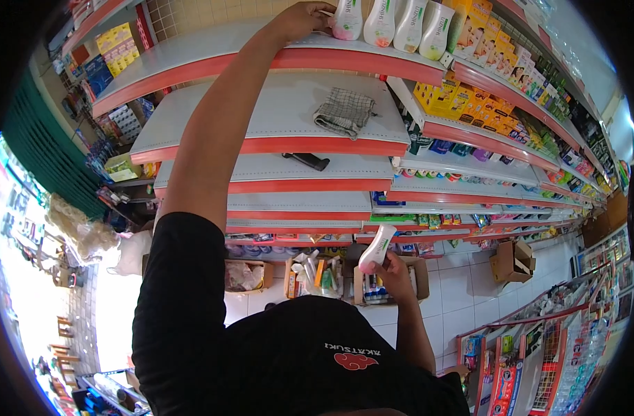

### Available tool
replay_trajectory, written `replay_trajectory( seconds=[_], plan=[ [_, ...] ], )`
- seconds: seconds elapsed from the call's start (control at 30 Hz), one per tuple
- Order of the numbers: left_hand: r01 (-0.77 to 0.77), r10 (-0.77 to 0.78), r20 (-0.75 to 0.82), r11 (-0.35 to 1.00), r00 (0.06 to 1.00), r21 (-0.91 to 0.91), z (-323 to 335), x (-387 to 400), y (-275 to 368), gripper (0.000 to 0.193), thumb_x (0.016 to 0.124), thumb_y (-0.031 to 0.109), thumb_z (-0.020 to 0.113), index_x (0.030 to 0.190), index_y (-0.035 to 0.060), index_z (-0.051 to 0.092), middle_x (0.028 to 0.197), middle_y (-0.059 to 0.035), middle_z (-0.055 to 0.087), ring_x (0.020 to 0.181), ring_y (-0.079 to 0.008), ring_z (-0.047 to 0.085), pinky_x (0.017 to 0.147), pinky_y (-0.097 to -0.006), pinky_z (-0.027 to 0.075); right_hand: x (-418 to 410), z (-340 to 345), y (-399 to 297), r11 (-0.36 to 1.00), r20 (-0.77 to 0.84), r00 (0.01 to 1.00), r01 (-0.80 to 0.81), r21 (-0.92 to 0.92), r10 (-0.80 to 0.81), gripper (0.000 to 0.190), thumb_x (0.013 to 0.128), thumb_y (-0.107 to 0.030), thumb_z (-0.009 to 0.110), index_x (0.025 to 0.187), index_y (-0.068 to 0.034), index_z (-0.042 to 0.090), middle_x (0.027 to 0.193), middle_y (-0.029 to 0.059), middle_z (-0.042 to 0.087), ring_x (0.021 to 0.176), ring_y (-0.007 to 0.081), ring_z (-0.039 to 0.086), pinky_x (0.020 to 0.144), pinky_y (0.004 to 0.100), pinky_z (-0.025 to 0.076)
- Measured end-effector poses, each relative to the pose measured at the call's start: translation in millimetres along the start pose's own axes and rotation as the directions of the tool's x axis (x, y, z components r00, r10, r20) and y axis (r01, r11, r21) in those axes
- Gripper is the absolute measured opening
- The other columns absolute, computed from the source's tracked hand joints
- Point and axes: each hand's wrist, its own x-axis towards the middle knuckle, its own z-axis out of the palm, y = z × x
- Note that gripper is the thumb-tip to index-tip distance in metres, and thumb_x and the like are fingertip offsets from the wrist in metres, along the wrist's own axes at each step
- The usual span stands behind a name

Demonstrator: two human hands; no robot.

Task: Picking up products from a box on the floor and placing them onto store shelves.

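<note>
My left hand (306, 22) reaches up to the top shelf. Its bent fingers are at the left side of a white lotion bottle (347, 21) with a pink base; whether they grip it cannot be told. That bottle stands upright at the left end of a row with several similar Shinzui bottles (380, 23). Lower down, at chest height, my right hand (395, 273) holds another white and pink bottle (378, 249), tilted, with its cap end up, around its lower part.
A checked cloth (344, 112) lies on the second shelf, a black object (307, 160) on the one below. Boxed products (470, 31) fill the shelves at right. Cardboard boxes (420, 296) of goods stand on the tiled floor, another box (513, 261) farther right. A rack (519, 359) stands at lower right.
</note>
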Motion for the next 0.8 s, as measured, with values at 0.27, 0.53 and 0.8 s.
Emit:
replay_trajectory(
  seconds=[0.27, 0.53, 0.8],
  plan=[
    [0.091, -0.089, -0.027, 0.987, 0.996, 0.133, 11, -15, 32, 0.046, 0.089, 0.009, 0.064, 0.133, -0.0017, 0.058, 0.121, -0.0158, 0.069, 0.11, -0.0224, 0.066, 0.095, -0.033, 0.05, -1, 3, -5, 0.999, -0.024, 1.0, -0.011, -0.03, 0.01, 0.037, 0.092, -0.021, 0.073, 0.12, 0.0, 0.061, 0.099, 0.0066, 0.069, 0.082, 0.0098, 0.061, 0.072, 0.0281, 0.05],
    [0.075, -0.074, -0.006, 0.99, 0.997, 0.121, 8, -8, 24, 0.049, 0.089, 0.013, 0.065, 0.136, -0.0019, 0.056, 0.124, -0.0168, 0.068, 0.113, -0.023, 0.064, 0.098, -0.0338, 0.049, 0, 0, 2, 0.999, -0.018, 1.0, 0.006, -0.033, -0.007, 0.039, 0.091, -0.019, 0.073, 0.123, 0.001, 0.06, 0.102, 0.008, 0.07, 0.087, 0.011, 0.062, 0.076, 0.0289, 0.051],
    [0.072, -0.072, -0.009, 0.981, 0.997, 0.178, 8, -13, 29, 0.051, 0.088, 0.017, 0.067, 0.135, -0.0027, 0.057, 0.122, -0.0157, 0.069, 0.111, -0.0227, 0.065, 0.098, -0.0334, 0.049, -3, 1, -3, 1.0, 0.0, 1.0, -0.014, -0.01, 0.014, 0.037, 0.092, -0.014, 0.071, 0.124, 0.0, 0.059, 0.1, 0.0058, 0.069, 0.083, 0.0086, 0.061, 0.072, 0.0265, 0.05]
  ],
)
